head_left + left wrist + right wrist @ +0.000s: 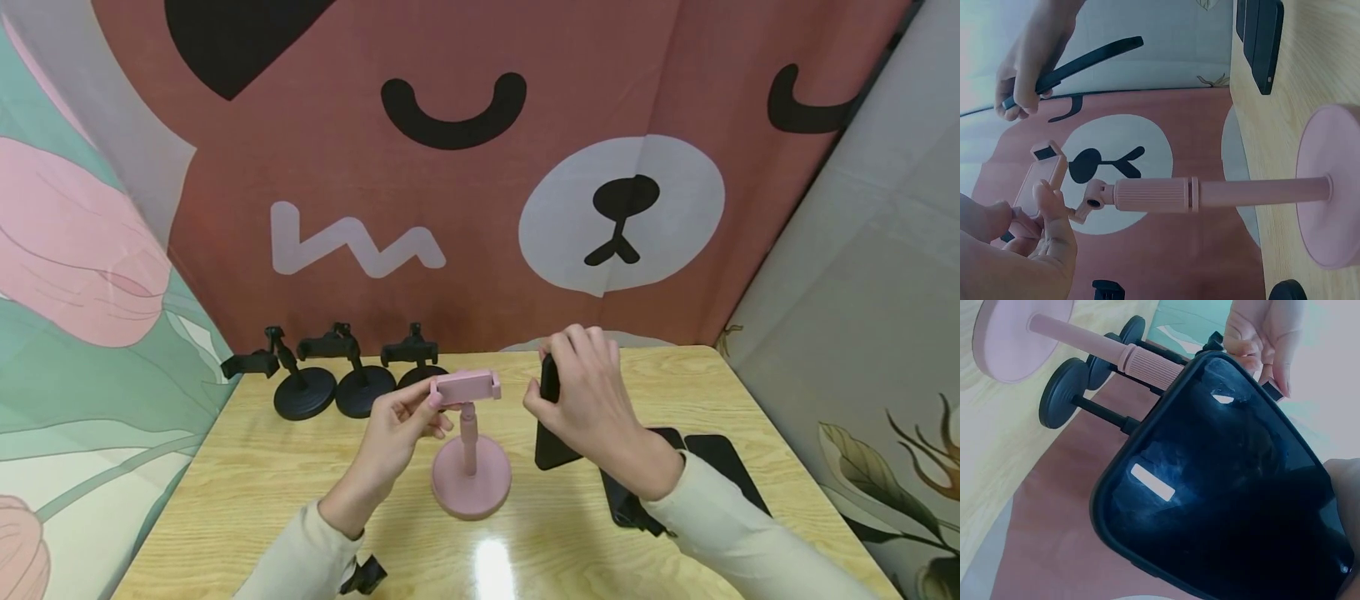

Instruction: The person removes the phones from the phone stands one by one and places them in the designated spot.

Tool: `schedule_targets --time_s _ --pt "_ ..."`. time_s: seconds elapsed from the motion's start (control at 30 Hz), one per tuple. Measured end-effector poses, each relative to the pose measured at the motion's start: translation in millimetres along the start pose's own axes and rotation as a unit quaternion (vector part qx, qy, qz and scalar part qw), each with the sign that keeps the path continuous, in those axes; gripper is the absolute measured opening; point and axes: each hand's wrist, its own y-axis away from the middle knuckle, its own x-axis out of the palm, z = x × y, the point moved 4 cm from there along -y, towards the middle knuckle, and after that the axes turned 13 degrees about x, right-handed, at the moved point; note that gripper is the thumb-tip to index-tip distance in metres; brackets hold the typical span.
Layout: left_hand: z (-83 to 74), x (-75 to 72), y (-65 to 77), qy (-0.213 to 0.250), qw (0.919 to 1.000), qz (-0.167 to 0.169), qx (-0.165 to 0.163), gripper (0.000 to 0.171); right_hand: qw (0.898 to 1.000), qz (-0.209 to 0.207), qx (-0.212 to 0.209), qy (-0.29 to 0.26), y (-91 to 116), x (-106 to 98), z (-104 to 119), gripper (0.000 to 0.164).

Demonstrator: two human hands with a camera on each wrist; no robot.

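A pink phone stand (471,487) stands upright on its round base, its clamp (468,386) at the top facing me. My left hand (392,429) pinches the left end of that clamp between thumb and fingers. In the left wrist view the ribbed post (1154,195) rises from the base to a ball joint behind the clamp. My right hand (592,400) grips a black smartphone (553,450) by its upper part, to the right of the stand and apart from it. Its glossy face (1204,481) fills much of the right wrist view, overlapping the pink post there.
Three black phone stands (365,392) are lined up at the table's back left. Two more black phones lie on the wooden table (247,500), one (726,467) at the right and another (617,496) partly under my right forearm. A printed curtain (465,192) hangs behind the table.
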Motion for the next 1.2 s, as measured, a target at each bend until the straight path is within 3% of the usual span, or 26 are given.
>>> schedule_targets --time_s 0.3,0.8,1.2 --pt "-0.8 3.1 -7.1 0.006 0.9992 -0.032 -0.023 0.040 1.000 0.016 0.014 0.011 4.2 2.1 -10.5 0.030" --pt "-11.4 6.8 -33.1 0.040 0.9981 -0.045 -0.008 0.039 0.998 0.034 0.027 0.037 6.4 7.2 -26.4 0.029" --pt "-16.1 11.7 -54.5 0.067 0.9961 -0.051 -0.026 0.038 0.996 0.057 0.049 0.053 8.3 16.2 -40.3 0.027"
